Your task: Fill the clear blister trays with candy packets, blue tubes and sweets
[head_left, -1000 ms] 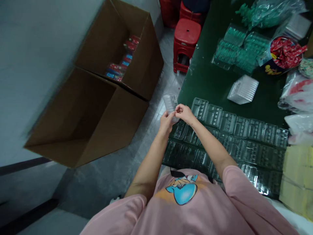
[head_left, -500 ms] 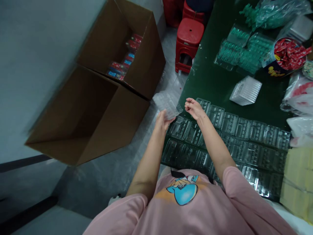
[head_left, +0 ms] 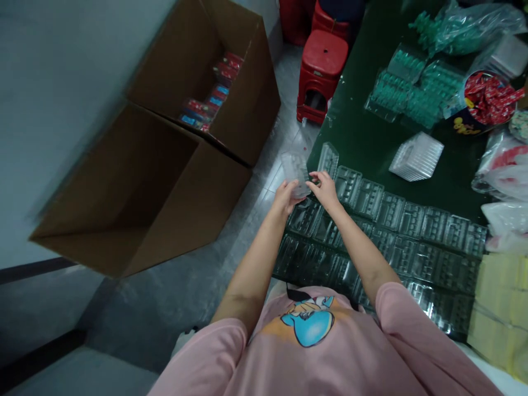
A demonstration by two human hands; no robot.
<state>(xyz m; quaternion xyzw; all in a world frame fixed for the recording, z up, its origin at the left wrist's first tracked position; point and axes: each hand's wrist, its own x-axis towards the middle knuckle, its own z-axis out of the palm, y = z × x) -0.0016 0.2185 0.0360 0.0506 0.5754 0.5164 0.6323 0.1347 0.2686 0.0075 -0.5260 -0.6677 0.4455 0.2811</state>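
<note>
Clear trays [head_left: 295, 173] sit clamped in the left hand [head_left: 284, 198]; right hand [head_left: 324, 187] pinches one edge at three o'clock—peel slowly, singly.

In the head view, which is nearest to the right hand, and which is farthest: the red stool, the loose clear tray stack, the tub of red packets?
From the right hand:
1. Loose clear tray stack, on the green table to its right.
2. Red stool, on the floor beyond.
3. Tub of red packets, far right on the table.

Pink tee with short sleeves [head_left: 396, 308], loose fit, and a cartoon print [head_left: 307, 324] on the chest in blue over an orange-yellow patch. Both arms bare from the sleeves down, no watch, rings or gloves showing.
</note>
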